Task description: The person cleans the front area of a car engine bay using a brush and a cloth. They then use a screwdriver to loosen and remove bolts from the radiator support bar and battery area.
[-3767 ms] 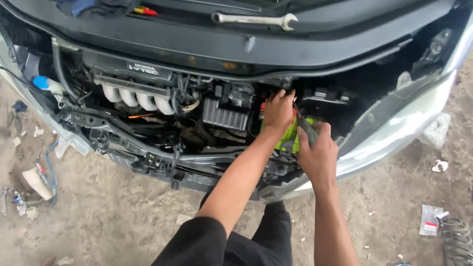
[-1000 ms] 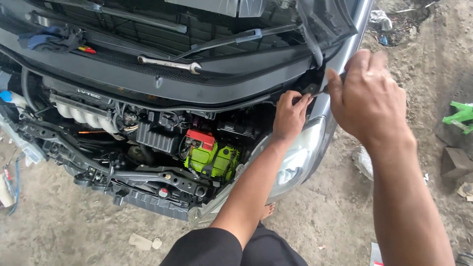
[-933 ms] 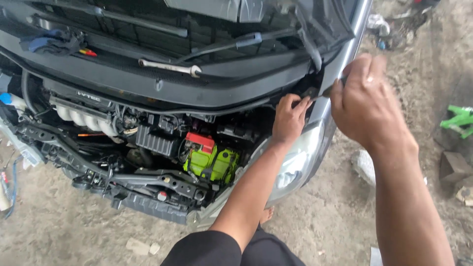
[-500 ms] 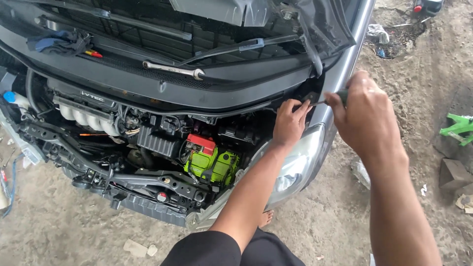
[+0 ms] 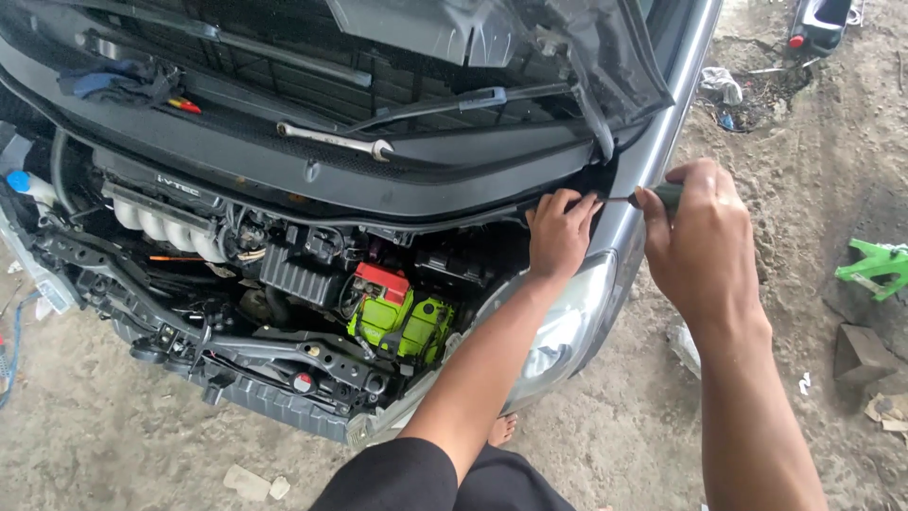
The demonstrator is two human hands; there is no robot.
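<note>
right hand (image 5: 695,246) grips screwdriver (image 5: 653,197), tip just beside left hand (image 5: 560,237)

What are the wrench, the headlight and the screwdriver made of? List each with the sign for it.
Wrench: bare metal, likely steel; silvery with a dull shine.
Headlight: clear glossy lens, probably plastic; it shows bright reflections and the housing behind.
Screwdriver in the right hand: thin metal-looking shaft and a dark green handle, probably plastic, though the grip hides most of it.
</note>
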